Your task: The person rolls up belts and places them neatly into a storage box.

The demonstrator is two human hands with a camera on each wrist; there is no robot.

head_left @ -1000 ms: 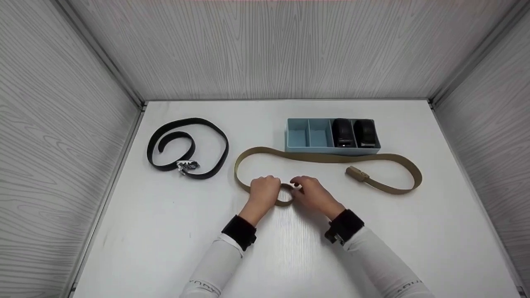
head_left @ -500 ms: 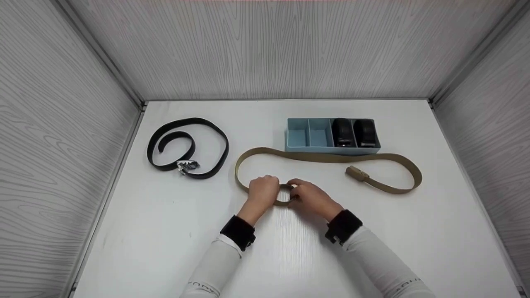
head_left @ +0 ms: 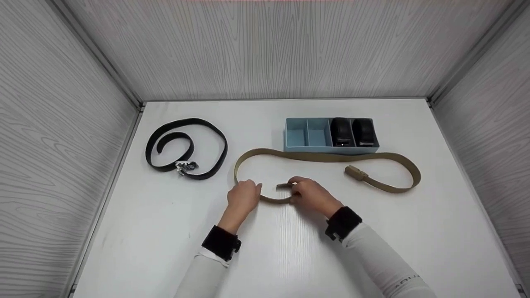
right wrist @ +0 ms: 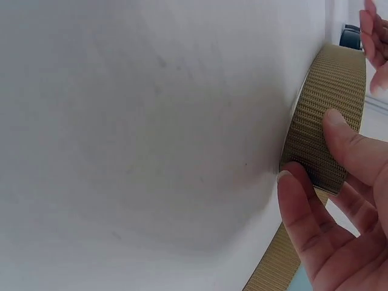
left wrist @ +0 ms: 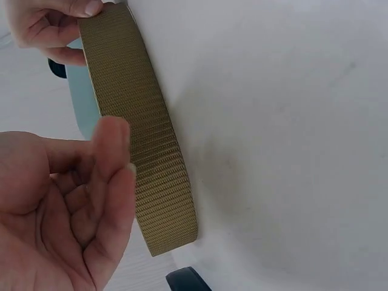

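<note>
Tan belt (head_left: 314, 157) mid-frame: flat woven webbing, matte, fine cross ribs, standing on edge in a long S-like run. It rounds a bend at center left, passes along the front of the box, loops at right and finishes in a blocky tan buckle (head_left: 356, 173) right of center. Free end (head_left: 283, 186) is bent back into a small hook at frame center. Right hand (head_left: 312, 195) pinches the belt at that bend between thumb and fingers. Left hand (head_left: 244, 197) is at the belt left of there; fingers loosely bent, thumb close to index, can't tell if they touch it. Light blue box (head_left: 314, 149), upper right of center: smooth, rectangular, four compartments, right two holding glossy coiled black belts (head_left: 341, 131). Another black belt (head_left: 190, 121) lies at left in a loose spiral, on edge, shiny metal buckle (head_left: 187, 166). Smooth white table (head_left: 434, 248) under everything, pale wood-grain panels (head_left: 265, 54) around; black wrist bands (head_left: 220, 243), white sleeves (head_left: 372, 252) at the bottom
</note>
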